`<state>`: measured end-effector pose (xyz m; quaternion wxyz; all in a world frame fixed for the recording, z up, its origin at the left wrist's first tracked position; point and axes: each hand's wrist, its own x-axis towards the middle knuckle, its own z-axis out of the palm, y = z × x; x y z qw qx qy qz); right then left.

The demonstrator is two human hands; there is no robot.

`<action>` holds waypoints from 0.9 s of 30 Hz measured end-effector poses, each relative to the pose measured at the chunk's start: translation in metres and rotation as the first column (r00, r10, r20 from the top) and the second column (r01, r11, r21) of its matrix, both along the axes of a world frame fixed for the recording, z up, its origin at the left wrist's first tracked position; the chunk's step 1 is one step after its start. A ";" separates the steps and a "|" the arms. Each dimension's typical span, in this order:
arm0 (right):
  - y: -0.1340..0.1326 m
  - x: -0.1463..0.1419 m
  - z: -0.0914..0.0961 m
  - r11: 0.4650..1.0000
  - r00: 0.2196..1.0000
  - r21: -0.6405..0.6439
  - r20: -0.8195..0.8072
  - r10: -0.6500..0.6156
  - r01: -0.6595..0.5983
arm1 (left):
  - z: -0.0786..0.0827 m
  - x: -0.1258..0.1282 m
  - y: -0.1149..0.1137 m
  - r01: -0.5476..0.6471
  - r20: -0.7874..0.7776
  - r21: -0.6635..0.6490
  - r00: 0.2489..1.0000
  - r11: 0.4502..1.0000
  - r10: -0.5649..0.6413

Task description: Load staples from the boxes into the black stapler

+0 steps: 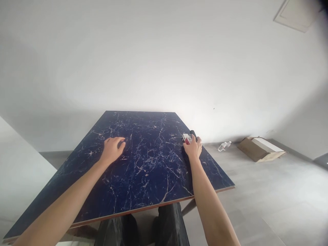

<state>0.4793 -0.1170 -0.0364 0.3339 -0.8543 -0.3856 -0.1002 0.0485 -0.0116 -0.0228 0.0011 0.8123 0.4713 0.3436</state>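
My left hand [112,149] rests over the left part of a dark blue marble-patterned table [148,171]. Its fingers are curved, the thumb stands apart from them, and nothing shows between them. At the table's right edge, my right hand [194,147] has its fingers closed around a small white and red box [187,138], which looks like a cigarette pack. Just beyond the fingers, touching or very close to them, is a black object [193,133] with a rounded end. The hand covers part of both, so whether it also grips the black object is unclear.
A white wall [143,68] stands right behind the table. On the grey floor to the right lie clear plastic bottles [224,146] and an open cardboard box [252,150]. My legs [169,225] are under the near edge of the table.
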 end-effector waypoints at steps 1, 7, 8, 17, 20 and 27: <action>0.001 0.001 -0.001 1.000 1.000 -0.010 -0.001 0.009 -0.009 | -0.001 -0.012 0.002 -0.032 0.012 -0.004 0.999 0.999 0.032; 0.006 0.003 -0.001 0.999 0.999 0.028 0.016 0.045 -0.045 | 0.003 -0.060 0.013 -0.168 0.168 -0.157 0.967 0.973 0.194; 0.007 0.001 -0.001 0.998 0.998 0.030 0.021 0.062 -0.063 | 0.004 -0.060 0.012 -0.180 0.186 -0.169 0.960 0.969 0.210; 0.029 -0.077 -0.002 0.936 0.935 0.011 0.060 0.350 -0.352 | -0.006 -0.033 0.008 -0.004 0.179 -0.178 0.983 0.984 0.036; 0.040 -0.123 -0.003 0.892 0.892 0.020 0.055 0.450 -0.451 | -0.008 -0.031 0.008 0.016 0.161 -0.217 0.987 0.976 0.020; 0.062 -0.266 -0.005 0.730 0.735 0.132 -0.007 0.678 -0.671 | -0.008 -0.031 0.007 -0.085 0.128 -0.224 0.985 0.971 0.116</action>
